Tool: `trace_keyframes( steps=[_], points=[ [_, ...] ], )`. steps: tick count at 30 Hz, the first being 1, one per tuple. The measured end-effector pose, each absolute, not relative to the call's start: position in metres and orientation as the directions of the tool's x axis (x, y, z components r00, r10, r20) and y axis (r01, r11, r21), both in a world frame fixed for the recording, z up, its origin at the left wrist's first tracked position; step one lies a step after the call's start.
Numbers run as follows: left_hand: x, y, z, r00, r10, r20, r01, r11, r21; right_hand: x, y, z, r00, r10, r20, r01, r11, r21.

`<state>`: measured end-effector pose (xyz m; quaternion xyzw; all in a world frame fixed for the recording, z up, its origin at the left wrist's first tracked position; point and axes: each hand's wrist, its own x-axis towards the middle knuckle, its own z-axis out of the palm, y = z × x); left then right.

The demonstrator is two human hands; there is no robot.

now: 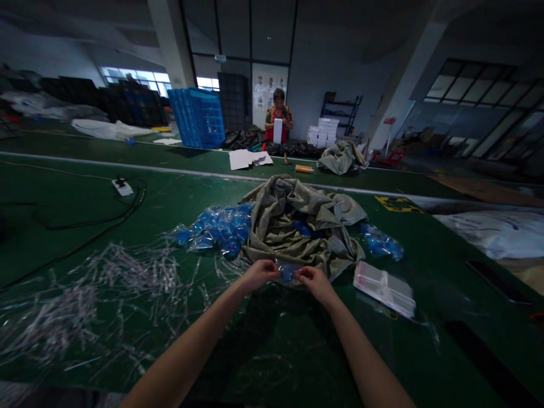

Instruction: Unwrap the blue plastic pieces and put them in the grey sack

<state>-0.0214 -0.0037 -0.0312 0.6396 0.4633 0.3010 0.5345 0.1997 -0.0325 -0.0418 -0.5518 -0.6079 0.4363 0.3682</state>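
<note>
My left fingers (pixel 272 269) and right fingers (pixel 301 276) pinch opposite ends of a clear-wrapped blue piece (pixel 287 273), which sits between them just in front of a rumpled grey-green sack (pixel 272 212). Under it spreads the green worktop (pixel 170 190), with wrapped blue pieces (pixel 216 228) and loose clear strips (pixel 140 273) on my left, and a stack of clear bags (pixel 385 288) on my right. Across the dim room, a co-worker (pixel 288 118) holds a white box (pixel 277 131).

The scene is dim, with pale daylight at the far left windows (pixel 148 76). Clear plastic strips (pixel 140 272) glint faintly. Wide-angle distortion makes the pillars (pixel 172 45) lean outward.
</note>
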Motion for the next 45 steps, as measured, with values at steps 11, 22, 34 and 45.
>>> trace_keyframes(
  steps=[11,22,34,45],
  points=[
    [-0.045,-0.004,-0.003,0.250,0.964,-0.088,0.269,0.018,0.963,0.196,-0.047,-0.024,-0.141,0.990,-0.027,0.208,0.003,-0.978],
    [-0.112,0.112,0.058,-0.150,0.939,0.309,0.983,0.109,0.147,0.275,-0.112,-0.005,0.134,0.988,0.071,0.598,-0.024,-0.801],
    [0.092,0.134,-0.011,0.379,0.911,0.165,0.879,-0.410,0.245,0.322,-0.181,-0.044,0.223,0.971,-0.087,0.870,-0.239,-0.432],
    [0.127,0.151,-0.013,0.326,0.932,0.157,0.841,-0.362,0.402,0.329,-0.196,-0.057,0.309,0.938,0.156,0.767,-0.149,-0.624]
  ],
)
